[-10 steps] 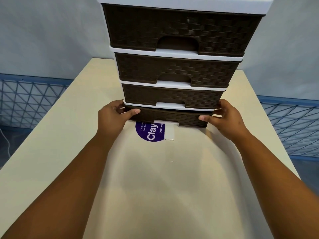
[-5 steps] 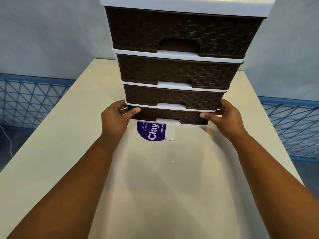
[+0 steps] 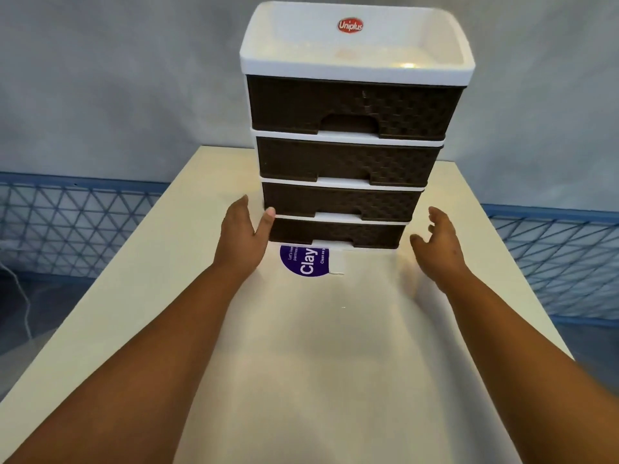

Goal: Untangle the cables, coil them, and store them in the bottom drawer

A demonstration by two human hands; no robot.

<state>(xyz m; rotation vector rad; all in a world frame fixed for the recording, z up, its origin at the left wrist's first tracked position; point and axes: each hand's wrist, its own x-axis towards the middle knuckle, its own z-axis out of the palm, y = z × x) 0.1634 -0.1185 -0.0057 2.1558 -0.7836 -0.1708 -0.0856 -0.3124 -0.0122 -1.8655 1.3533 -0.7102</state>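
Purple sticker (image 3: 306, 262) lies before bottom drawer (image 3: 336, 233), seemingly shut.

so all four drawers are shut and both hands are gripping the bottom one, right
Not quite. The head view shows all four drawers shut, but neither hand grips the bottom drawer: the left hand only touches the unit's corner and the right hand hovers beside it.

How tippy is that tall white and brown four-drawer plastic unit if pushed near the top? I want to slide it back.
The white and brown four-drawer plastic unit is tall over a narrow base, so probably tippy. Thin plastic suggests light weight. It may slide easily on the smooth cream table.
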